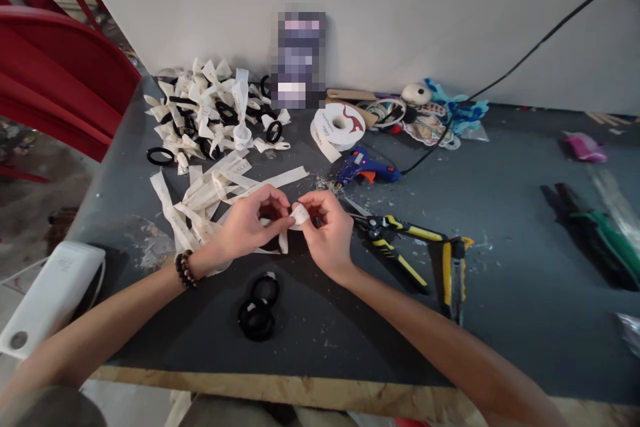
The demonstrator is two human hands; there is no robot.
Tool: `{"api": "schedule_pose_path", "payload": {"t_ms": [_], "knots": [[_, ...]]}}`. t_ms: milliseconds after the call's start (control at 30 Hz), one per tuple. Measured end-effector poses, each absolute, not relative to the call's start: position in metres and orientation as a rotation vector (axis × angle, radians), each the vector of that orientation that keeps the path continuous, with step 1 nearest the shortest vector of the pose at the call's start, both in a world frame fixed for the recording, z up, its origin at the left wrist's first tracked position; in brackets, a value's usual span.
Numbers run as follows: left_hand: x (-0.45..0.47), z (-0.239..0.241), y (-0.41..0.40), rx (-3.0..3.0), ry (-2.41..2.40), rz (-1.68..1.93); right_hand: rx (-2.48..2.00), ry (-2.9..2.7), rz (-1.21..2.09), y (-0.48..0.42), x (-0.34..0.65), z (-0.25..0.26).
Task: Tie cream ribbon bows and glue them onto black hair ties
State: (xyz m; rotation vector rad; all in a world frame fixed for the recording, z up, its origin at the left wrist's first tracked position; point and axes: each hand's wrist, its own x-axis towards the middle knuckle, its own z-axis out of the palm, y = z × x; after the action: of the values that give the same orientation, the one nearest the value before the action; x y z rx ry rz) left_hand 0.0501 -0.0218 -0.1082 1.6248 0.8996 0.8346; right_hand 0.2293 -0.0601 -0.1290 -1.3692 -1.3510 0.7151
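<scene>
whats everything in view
bows: many, cream-black, back left
strips: several, cream, left
spool: 1, white, back
glue gun: 1, blue, centre
cable: 1, black, upper right
trinkets: several, mixed, back
blurred item: 1, dark, back
pliers: 1, black-yellow, right
cutter: 1, yellow, right
tool: 1, green, right
pink lump: 1, pink, right
sticks: few, tan, back right
plastic: some, clear, right
ties: few, black, front
device: 1, white, left
chairs: count unclear, red, left
wall: 1, white, back
table: 1, grey, beneath
ribbon: 1, cream, in hands
beads: many, dark, left wrist
left hand: 1, centre
right hand: 1, centre
</scene>
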Motion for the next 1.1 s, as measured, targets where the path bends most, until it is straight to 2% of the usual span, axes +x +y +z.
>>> {"api": "schedule_pose_path", "payload": {"t_ms": [200,700,900,1100], "knots": [[0.0486,-0.1124,-0.0198,1.779,0.909,0.783,-1.359,-1.44,0.66,-0.0615,0.231,-0.1278],[0.049,-0.1067,-0.0241,1.817,0.933,0.807,-1.319,-1.381,0.776,-0.0621,0.2323,-0.1331],[0.0492,-0.1106,-0.0254,1.89,0.79,1.014,-1.302,-1.396,0.783,-0.0604,0.2339,-0.1336],[0.0485,-0.1085,-0.0268,1.834,0.925,1.023,-1.297,-1.413,0.803,-0.0604,0.2329,-0.1319]]}}
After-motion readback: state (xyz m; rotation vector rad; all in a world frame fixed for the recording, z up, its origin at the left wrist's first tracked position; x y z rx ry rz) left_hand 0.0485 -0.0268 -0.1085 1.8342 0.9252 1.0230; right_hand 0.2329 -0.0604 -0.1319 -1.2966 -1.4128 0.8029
